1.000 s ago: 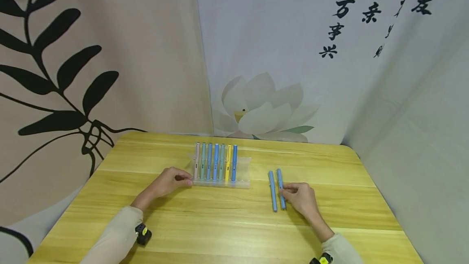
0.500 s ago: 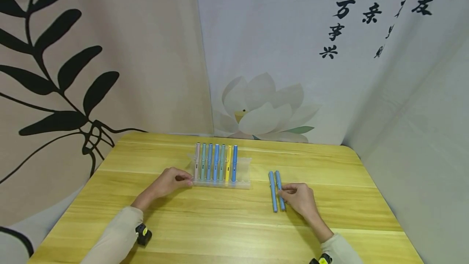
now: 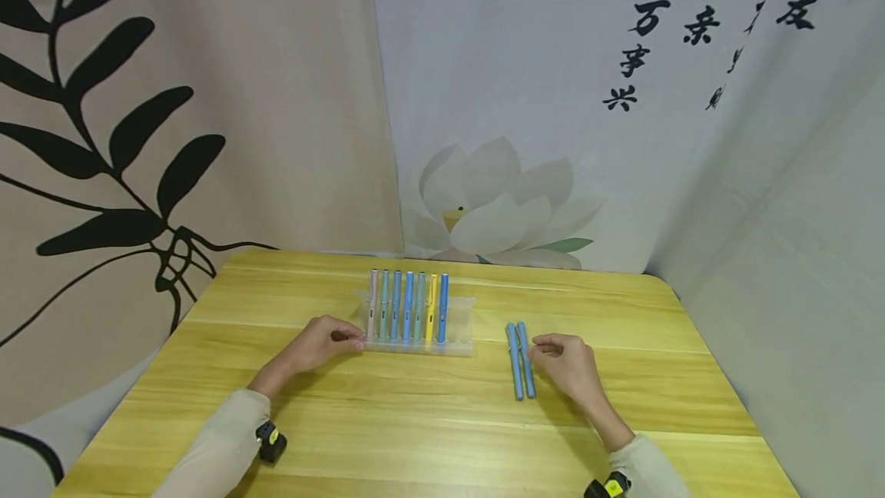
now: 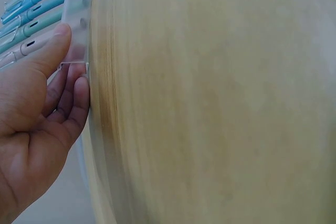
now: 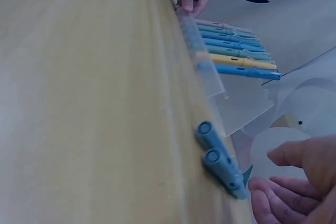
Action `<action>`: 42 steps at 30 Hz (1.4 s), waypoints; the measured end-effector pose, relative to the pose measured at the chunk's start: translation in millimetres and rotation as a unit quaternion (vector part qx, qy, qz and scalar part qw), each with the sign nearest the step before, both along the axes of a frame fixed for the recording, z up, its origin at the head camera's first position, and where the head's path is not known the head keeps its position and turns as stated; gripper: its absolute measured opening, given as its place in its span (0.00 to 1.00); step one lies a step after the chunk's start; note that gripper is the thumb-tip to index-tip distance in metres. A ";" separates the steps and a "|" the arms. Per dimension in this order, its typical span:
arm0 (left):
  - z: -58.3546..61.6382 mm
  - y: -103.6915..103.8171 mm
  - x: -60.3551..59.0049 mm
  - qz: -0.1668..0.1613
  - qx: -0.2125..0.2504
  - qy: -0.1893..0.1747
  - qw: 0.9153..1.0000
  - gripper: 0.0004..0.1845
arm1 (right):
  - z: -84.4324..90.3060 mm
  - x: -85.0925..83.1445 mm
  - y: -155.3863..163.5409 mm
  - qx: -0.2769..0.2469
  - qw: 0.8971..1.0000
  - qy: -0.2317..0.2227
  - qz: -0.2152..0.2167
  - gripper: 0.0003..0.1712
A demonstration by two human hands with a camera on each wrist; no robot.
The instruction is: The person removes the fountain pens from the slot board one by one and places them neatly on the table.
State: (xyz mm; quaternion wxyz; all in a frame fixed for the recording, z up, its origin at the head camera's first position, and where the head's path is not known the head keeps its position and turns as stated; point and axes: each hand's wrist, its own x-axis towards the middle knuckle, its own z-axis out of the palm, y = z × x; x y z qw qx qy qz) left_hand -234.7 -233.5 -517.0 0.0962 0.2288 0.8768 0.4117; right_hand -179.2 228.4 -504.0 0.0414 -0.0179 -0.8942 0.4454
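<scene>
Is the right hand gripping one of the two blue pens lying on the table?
No, in the right wrist view the right hand is open beside the two blue pens, which lie free on the table.

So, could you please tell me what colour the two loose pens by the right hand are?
Both loose pens are light blue, clearest in the head view.

Wooden table (image 3: pixel 429 421) (lotus backdrop (image 3: pixel 498 206) behind)

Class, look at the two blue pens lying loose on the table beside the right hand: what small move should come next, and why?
Probably the right hand should pinch the nearer of the two blue pens and lift it. Its fingers are relaxed beside them and hold nothing, the clear tray shows bare room at its right end, and the left hand grips the tray's corner, steadying it.
</scene>
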 end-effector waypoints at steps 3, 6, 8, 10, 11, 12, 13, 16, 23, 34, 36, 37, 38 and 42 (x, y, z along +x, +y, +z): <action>0.0 0.1 0.1 -0.001 0.002 0.000 1.000 0.11 | 7.3 -1.7 -3.4 0.001 1.000 0.010 0.012 0.15; -0.1 0.3 0.1 -0.001 0.002 0.000 1.000 0.11 | 14.3 -3.1 -7.9 0.000 0.999 0.025 0.029 0.17; -0.3 0.2 0.0 -0.001 0.001 0.002 1.000 0.11 | 18.5 -4.5 -11.5 -0.007 0.999 0.035 0.039 0.17; -0.4 0.1 -0.1 -0.002 0.001 0.002 1.000 0.11 | 21.8 -6.7 -15.2 -0.015 0.998 0.043 0.048 0.18; -0.5 0.1 -0.1 -0.002 0.001 0.002 1.000 0.11 | 23.0 -8.2 -17.3 -0.021 0.997 0.047 0.052 0.18; -0.5 0.1 -0.2 -0.002 0.001 0.002 1.000 0.11 | 24.4 -9.6 -19.5 -0.026 0.997 0.053 0.056 0.17; -0.5 0.0 -0.2 -0.002 0.002 0.002 1.000 0.11 | 25.6 -11.4 -22.0 -0.030 0.996 0.057 0.060 0.17; -0.3 -0.1 -0.1 0.000 0.005 -0.002 1.000 0.10 | 28.1 -16.5 -30.0 -0.040 0.994 0.067 0.072 0.17; -1.0 -0.6 -0.2 0.003 0.003 -0.002 1.000 0.10 | 29.5 -26.9 -52.5 -0.057 0.991 0.070 0.097 0.16; -1.2 -0.2 -1.4 -0.002 0.004 0.004 1.000 0.10 | 19.1 -41.6 -85.3 -0.062 0.987 0.076 0.126 0.13; -1.0 -0.2 -1.0 -0.002 0.006 0.003 1.000 0.10 | 16.6 -44.0 -89.9 -0.057 0.987 0.072 0.129 0.13; -1.0 -0.1 -0.6 -0.002 0.007 0.002 1.000 0.10 | 15.7 -44.9 -91.7 -0.054 0.987 0.071 0.133 0.14; -1.0 -0.2 -0.4 -0.002 0.008 0.002 1.000 0.10 | 14.5 -45.7 -93.6 -0.053 0.987 0.070 0.135 0.14; -1.2 -0.8 0.3 -0.004 0.009 0.002 1.000 0.11 | 10.1 -48.7 -99.8 -0.054 0.987 0.065 0.139 0.16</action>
